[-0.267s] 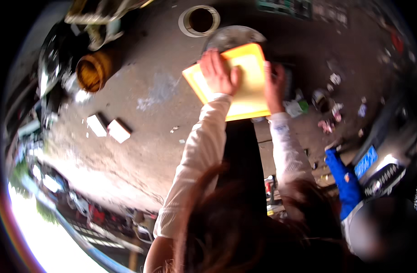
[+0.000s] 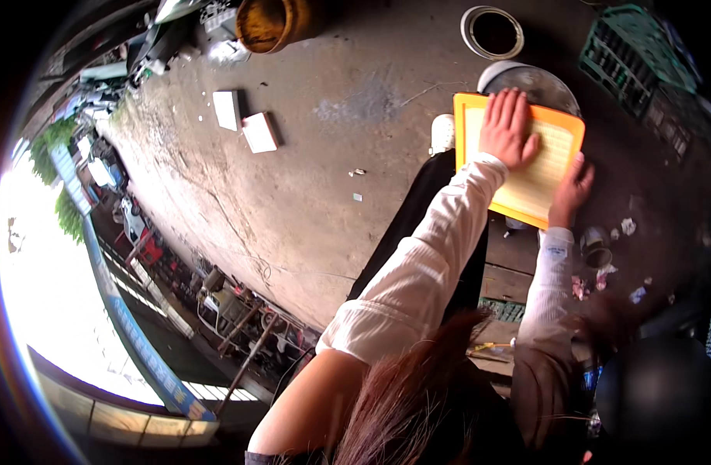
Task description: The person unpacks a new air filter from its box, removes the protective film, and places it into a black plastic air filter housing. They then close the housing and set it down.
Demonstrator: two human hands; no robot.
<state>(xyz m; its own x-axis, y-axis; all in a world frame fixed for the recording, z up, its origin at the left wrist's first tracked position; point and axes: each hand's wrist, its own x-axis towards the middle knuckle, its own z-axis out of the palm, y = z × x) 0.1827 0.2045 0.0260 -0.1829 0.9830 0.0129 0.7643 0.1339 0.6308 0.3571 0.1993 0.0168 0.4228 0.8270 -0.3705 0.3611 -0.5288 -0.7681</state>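
Grip: left hand (image 2: pixel 510 133) flat on the face of the orange-framed pleated panel (image 2: pixel 535 186), fingers extended, closed on nothing. Right hand (image 2: pixel 571 191) at its lower right edge; can't tell if fingers hook under. Panel is out in front, partly covering a round container (image 2: pixel 543 82); contact unclear. Flat palm probably steadies it; side hand likely braces the edge. Two pale boxes (image 2: pixel 227 110) (image 2: pixel 260 132) on floor (image 2: pixel 293 209), well left.
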